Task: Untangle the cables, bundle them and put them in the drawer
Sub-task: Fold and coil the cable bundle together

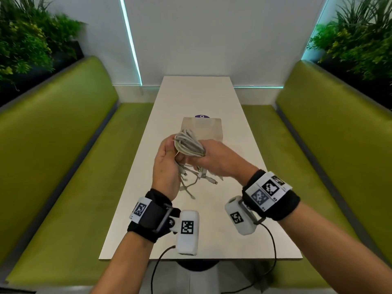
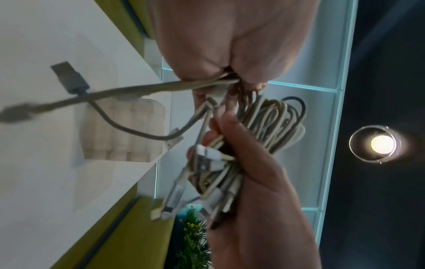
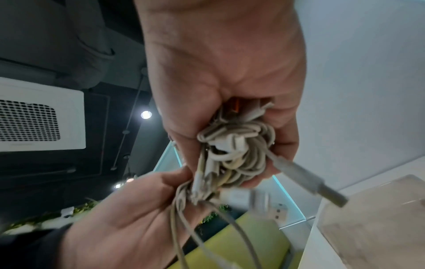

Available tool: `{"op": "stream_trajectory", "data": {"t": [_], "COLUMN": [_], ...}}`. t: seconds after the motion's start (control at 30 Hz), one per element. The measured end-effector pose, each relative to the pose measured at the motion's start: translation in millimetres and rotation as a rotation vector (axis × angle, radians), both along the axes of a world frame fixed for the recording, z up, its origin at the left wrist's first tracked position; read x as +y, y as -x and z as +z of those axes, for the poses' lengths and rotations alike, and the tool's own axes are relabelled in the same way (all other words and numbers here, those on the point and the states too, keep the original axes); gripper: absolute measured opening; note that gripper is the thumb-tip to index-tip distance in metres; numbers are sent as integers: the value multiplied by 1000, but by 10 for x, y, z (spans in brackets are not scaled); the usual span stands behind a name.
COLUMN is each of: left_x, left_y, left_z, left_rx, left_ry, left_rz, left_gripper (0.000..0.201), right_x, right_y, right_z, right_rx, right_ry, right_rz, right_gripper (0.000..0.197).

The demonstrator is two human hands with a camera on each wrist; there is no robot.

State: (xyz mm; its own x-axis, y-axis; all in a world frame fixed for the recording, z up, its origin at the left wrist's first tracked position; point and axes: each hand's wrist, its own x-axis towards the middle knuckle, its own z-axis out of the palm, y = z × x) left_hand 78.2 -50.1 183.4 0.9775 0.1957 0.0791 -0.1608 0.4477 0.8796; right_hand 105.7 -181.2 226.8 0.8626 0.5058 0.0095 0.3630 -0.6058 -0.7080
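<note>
A tangled bundle of pale grey cables [image 1: 187,144] is held in the air above the white table [image 1: 148,219]. My right hand [image 1: 214,160] grips the coiled part of the cable bundle [image 3: 236,154] in its fist. My left hand [image 1: 167,160] pinches several strands of the cables [image 2: 207,84] beside it. Loose ends with plugs [image 1: 203,177] hang below both hands. A translucent drawer box [image 1: 203,127] stands on the table just behind the hands; whether it is open is hidden.
Green benches [image 1: 53,166] line both sides of the narrow table. A purple round sticker [image 1: 202,116] lies behind the box. Plants [image 1: 25,43] stand on ledges at the far left and right.
</note>
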Motion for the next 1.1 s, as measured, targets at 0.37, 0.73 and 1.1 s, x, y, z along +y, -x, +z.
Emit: {"op": "stream_trajectory", "data": {"t": [0.37,0.73,1.1], "left_x": [43,-1,45], "left_y": [56,115,132], "left_z": [125,181,170], "left_rx": [62,34,-79], "left_ry": [314,54,-35], "left_rz": [-123,-21,-126], "left_gripper": [54,19,47], "right_x": [108,150,52], "right_y": [57,131,165], "right_z": [-1,-14,-27], "right_rx": [133,195,252], "right_ry": [-43,-36,-188], "right_rz": [40,85,73], "right_gripper": [34,27,13]}}
